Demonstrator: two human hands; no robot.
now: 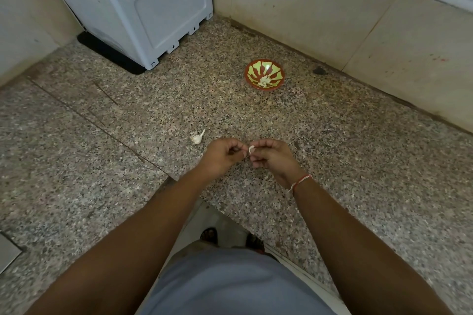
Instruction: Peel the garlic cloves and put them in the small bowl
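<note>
Just below the middle of the frame the person's two hands meet over a speckled grey-and-pink granite countertop (332, 135), fingers curled inward, with a small pale white garlic clove (251, 149) pinched between them. The left hand (222, 158) closes on the clove from the left side of the frame, and the right hand (272, 157), which wears a red-and-white thread band at the wrist (300, 181), grips it from the right; the fingertips of both are bunched together at the clove, so the peeling step looks to be in hand, though whether any skin has yet come loose is too small to tell. Up and to the right of centre sits the small round bowl with a brown-red rim and a yellow-green patterned inside (264, 77), well apart from the hands, and some pale peeled cloves (264, 80) already lie at its bottom. A further whitish unpeeled piece of garlic with a thin stalk (197, 137) rests on the counter just to the upper left of the left hand. The next move likely calls for stripping the skin fully, then a reach up-frame to drop the clove into the bowl, before the remaining piece is taken up. A large grey plastic box (153, 2) stands in the upper left corner.
</note>
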